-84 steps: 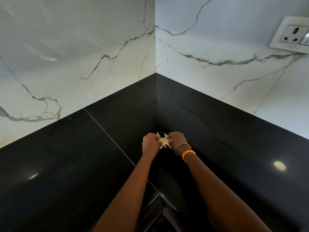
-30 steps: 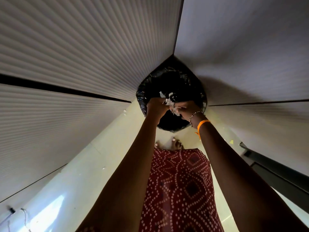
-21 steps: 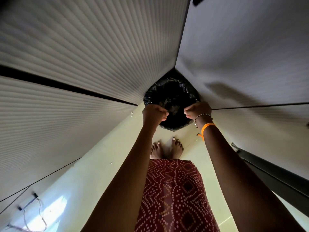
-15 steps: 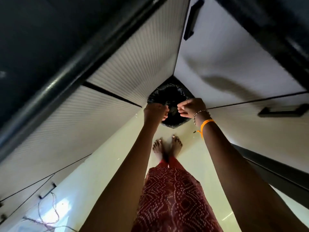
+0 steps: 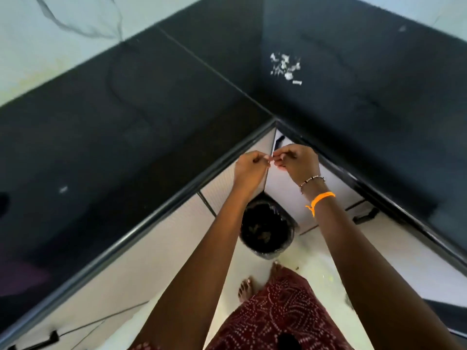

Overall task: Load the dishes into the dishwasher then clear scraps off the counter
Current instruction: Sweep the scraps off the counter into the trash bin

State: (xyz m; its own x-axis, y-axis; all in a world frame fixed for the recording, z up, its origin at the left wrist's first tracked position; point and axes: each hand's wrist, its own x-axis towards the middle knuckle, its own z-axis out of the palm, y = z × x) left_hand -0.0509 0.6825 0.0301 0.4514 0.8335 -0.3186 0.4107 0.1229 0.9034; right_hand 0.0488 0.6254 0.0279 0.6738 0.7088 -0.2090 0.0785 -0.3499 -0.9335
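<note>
A small heap of white scraps [image 5: 285, 66] lies on the black counter [image 5: 151, 109], on the right-hand run near the back corner. My left hand [image 5: 249, 169] and my right hand [image 5: 295, 162] hover together in front of the counter's inner corner edge, well short of the scraps. Both have curled fingers, and their fingertips meet. I see nothing held in either hand. Directly below them on the floor stands a bin lined with a black bag [image 5: 265, 231], with scraps inside.
White cabinet fronts with black handles [image 5: 365, 215] run under both counter runs. The marble backsplash [image 5: 50, 34] rises behind the left run. My bare feet [image 5: 246, 290] and red patterned skirt [image 5: 273, 317] stand on the pale floor just before the bin.
The scraps I held over the bin are gone from my hands. My view and both hands have risen from the bin to counter height, and more scraps show on the counter.
</note>
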